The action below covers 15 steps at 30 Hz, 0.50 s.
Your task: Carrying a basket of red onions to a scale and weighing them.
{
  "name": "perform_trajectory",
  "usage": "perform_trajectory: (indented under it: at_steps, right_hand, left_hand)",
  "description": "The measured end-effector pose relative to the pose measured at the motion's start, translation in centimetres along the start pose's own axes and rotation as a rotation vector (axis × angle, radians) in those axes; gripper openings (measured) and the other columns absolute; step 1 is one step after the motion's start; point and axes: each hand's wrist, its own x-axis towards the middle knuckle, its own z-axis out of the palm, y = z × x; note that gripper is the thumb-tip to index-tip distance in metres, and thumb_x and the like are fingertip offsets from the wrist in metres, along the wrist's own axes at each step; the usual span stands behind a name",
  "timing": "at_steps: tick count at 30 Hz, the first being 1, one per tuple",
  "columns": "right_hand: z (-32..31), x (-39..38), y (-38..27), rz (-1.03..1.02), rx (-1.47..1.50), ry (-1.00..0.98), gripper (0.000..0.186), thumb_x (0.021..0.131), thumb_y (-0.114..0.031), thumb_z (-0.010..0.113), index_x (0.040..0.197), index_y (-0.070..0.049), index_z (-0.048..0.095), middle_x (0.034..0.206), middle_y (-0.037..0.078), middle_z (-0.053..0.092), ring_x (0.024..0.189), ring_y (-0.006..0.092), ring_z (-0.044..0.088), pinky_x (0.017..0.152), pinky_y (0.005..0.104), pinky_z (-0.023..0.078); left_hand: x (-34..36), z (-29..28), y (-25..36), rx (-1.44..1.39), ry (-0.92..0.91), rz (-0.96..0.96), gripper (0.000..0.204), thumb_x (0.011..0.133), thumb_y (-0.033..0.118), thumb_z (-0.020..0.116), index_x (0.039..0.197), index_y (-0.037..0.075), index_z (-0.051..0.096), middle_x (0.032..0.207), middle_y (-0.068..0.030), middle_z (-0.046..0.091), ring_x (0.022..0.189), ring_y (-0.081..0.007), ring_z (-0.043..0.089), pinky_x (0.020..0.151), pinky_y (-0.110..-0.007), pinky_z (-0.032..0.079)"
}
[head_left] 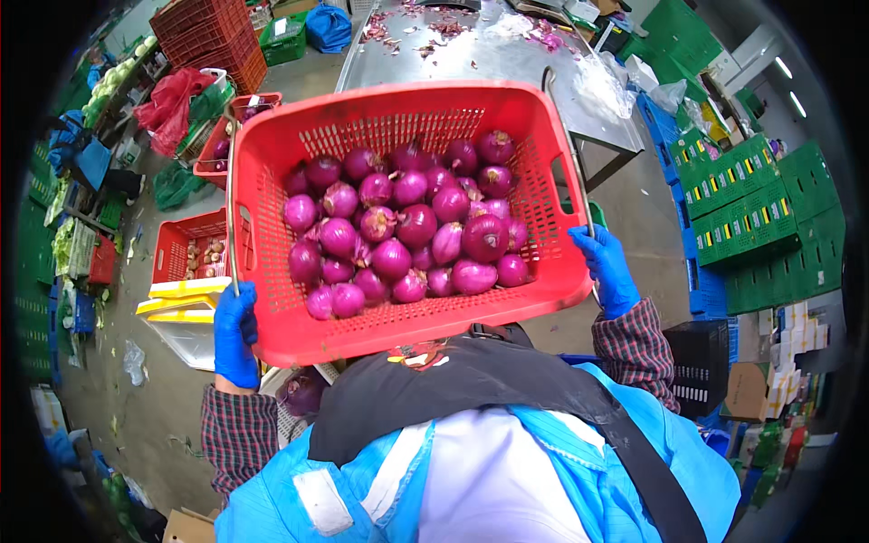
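Observation:
A red plastic basket with slotted walls is held up in front of my body, tilted so its inside faces me. Many peeled red onions are piled in it, shiny purple, some with dry root ends. My left hand, in a blue glove, is closed at the basket's near left corner, round the lower end of a metal wire handle. On the other side my right hand, gloved the same, closes on the lower end of the right wire handle, beside the rim.
Beyond the basket stands a steel table strewn with onion skins. On the left floor are a red crate, white boxes with yellow edges and stacked dark red crates. Green crates and blue pallets line the right.

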Motion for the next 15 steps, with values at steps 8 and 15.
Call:
perform_trajectory:
  at_steps: [8,15]
  right_hand:
    - [1.8,4.6,-5.1,-0.034,0.054,0.041,0.018,0.08,-0.024,0.062,0.092,-0.01,0.061,0.067,-0.008,0.047,0.05,0.0003,0.031,0.042,0.0178,0.022]
    - [2.2,6.9,-6.2,-0.056,0.068,0.112,0.022,0.079,-0.028,0.063,0.095,-0.012,0.06,0.062,-0.01,0.04,0.049,0.0001,0.029,0.041,0.0169,0.02]
  left_hand:
    - [9.1,2.5,4.0,-0.052,-0.132,0.05,0.012,0.077,0.025,0.06,0.087,0.02,0.055,0.058,0.0139,0.033,0.048,0.0019,0.026,0.043,-0.018,0.015]
    - [13.1,4.5,6.8,-0.035,-0.243,0.116,0.014,0.078,0.025,0.06,0.089,0.018,0.054,0.058,0.014,0.033,0.046,0.0025,0.025,0.041,-0.016,0.016]
